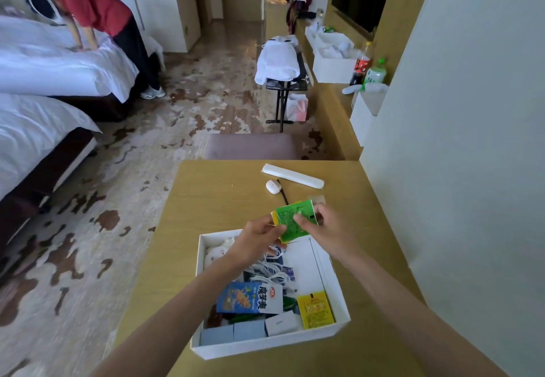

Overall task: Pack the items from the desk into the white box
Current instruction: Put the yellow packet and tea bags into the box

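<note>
The left hand (258,238) pinches the left edge of a green packet (293,223), fingers curled round it. A yellow edge shows just behind the green on that side; whether it is a second packet I cannot tell. The right hand (327,229) pinches the right edge, thumb laid on the printed face. Both hands thus have hold of the packet, which hangs in the air over the far rim of the box (265,344), not yet inside.

The step in hand looks like lowering it in. Below the grip and toward the person, the box is crowded on its left. Cables (271,267) lie right under the left hand, and a blue carton (250,297) sits nearer the person. Bare white floor shows below the right hand, with a yellow sachet (315,308) nearer the person on that side. The best move, I judge, is to bring the packet down and slightly right onto that bare patch and lay it flat. Letting go with one hand first should keep it from snagging the cables or standing on edge.

Beyond the grip, on the desk (206,199), a small white pod (272,186), a black stick (283,193) and a long white sleeve (292,176) wait. The task seems well along but not finished.
</note>
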Demonstrator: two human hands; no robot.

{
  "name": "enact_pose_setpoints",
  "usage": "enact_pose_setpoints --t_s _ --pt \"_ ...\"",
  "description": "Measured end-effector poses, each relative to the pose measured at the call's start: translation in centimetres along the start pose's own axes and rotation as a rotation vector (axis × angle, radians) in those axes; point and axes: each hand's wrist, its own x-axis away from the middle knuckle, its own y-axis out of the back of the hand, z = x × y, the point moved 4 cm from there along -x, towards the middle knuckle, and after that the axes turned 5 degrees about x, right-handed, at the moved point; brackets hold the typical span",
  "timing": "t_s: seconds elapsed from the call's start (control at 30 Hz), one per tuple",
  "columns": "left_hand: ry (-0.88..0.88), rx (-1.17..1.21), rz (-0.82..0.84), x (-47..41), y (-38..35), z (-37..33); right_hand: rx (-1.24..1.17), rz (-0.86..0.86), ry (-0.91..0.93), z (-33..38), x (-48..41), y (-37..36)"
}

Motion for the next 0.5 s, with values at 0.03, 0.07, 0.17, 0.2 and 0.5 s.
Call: enact_pose_setpoints --t_s 0.03,0.07,0.17,0.2,0.5 --pt "0.003 -0.014 -0.009 0.0 -0.4 0.0 0.013 0.01 0.011 -0.1 0.0 0.0" --pt "0.006 -0.018 -0.023 0.0 -0.7 0.0 0.003 0.018 0.012 -0.1 -0.1 0.1" --pt "0.033 -0.01 -0.058 -0.1 -1.1 -0.1 -0.119 0.081 -0.015 0.0 -0.3 0.5" --pt "0.039 -0.013 -0.063 -0.1 -1.1 -0.1 -0.118 0.116 0.002 0.1 -0.4 0.7" --pt "0.077 -0.275 -0.066 0.9 -1.3 2.6 0.205 0.341 0.146 -1.3 -0.4 0.4"
